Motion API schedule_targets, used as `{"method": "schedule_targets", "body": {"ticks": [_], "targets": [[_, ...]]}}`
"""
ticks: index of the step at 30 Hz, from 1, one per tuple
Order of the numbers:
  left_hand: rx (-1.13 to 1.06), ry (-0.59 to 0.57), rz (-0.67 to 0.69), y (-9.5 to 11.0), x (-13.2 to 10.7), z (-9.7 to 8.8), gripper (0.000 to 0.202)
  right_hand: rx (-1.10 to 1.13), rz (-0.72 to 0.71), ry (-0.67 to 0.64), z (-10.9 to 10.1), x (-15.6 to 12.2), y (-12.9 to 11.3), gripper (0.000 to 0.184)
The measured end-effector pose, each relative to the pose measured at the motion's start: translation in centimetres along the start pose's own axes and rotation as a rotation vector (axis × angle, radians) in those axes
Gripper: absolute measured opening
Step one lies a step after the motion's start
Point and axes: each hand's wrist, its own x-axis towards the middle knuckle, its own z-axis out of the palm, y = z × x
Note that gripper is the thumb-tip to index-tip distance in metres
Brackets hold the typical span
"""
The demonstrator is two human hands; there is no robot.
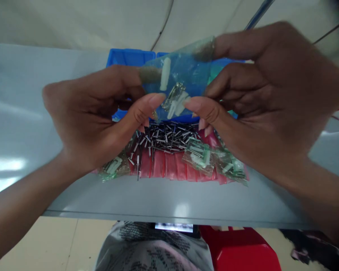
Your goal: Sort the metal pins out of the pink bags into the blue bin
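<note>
Tabletop (pixel 169 199) of pale grey laminate fills the middle of the view, with a red stool (pixel 237 248) and a patterned shirt (pixel 149 248) showing below its near edge. Blue plastic bins (pixel 130 57) stand along the far side. Nearer, red packets (pixel 169 167) lie overlapping in a row under a loose heap of metal rivets (pixel 164 137), and small clear packets (pixel 199 156) of white and metal parts rest on them.

Above the heap, both hands hold up a blue-tinted plastic bag (pixel 179 71). The left hand (pixel 90 116) pinches the bag's left side between thumb and curled fingers; the right hand (pixel 260 90) pinches its right side the same way, so the thumbs nearly meet. Inside lie a white plastic piece (pixel 165 74) and, apparently, a crumpled metallic sachet (pixel 173 96), though the film blurs it.
</note>
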Motion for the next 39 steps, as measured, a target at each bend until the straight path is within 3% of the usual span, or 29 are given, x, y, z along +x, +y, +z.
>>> {"method": "schedule_targets", "body": {"ticks": [3, 7, 9, 12, 13, 16, 18, 20, 24, 27, 30, 35, 39], "targets": [[0.045, -0.018, -0.135, 0.4, 0.2, 0.0, 0.014, 0.039, -0.188, 0.048, 0.4, 0.1, -0.3, 0.043], [0.145, -0.088, -0.022, 0.4, 0.7, -0.6, 0.023, 0.098, -0.195, 0.107, -0.4, 0.6, -0.2, 0.03], [0.142, -0.053, -0.043, 0.0, 0.9, -0.8, 0.025, 0.007, -0.143, 0.136, -2.3, 1.4, 0.8, 0.016], [0.092, -0.002, -0.029, -0.7, 1.1, -0.7, 0.028, -0.049, -0.006, 0.086, -6.3, 3.3, 4.1, 0.024], [0.091, -0.007, 0.005, -0.8, 1.2, -0.6, 0.028, -0.115, -0.01, 0.128, -7.5, 4.0, 5.5, 0.026], [0.13, -0.083, 0.087, -0.8, 1.6, -0.5, 0.029, -0.353, 0.062, 0.004, -9.5, 5.3, 8.7, 0.02], [0.158, -0.136, 0.153, -0.6, 1.8, -0.6, 0.03, -0.458, 0.078, -0.086, -9.3, 5.4, 9.3, 0.013], [0.187, -0.169, 0.219, -0.4, 1.9, -0.7, 0.036, -0.591, 0.048, -0.127, -8.2, 4.8, 8.5, 0.012], [0.243, -0.128, 0.247, -0.2, 1.7, -0.9, 0.041, -1.0, -0.092, -0.276, -5.1, 2.5, 4.6, 0.039], [0.256, -0.105, 0.278, -0.1, 1.6, -1.2, 0.037, -1.031, -0.146, -0.391, -3.3, 1.4, 2.8, 0.052], [0.247, -0.085, 0.335, -0.1, 1.6, -1.4, 0.035, -1.052, -0.169, -0.408, -2.6, 1.2, 3.0, 0.068], [0.344, -0.109, 0.326, -0.1, 1.4, -1.6, 0.039, -1.065, -0.196, -0.479, -3.8, 1.5, 3.8, 0.043], [0.358, -0.107, 0.354, -0.4, 1.3, -1.8, 0.048, -1.117, -0.066, -0.444, -4.4, 2.1, 3.4, 0.027]]}}
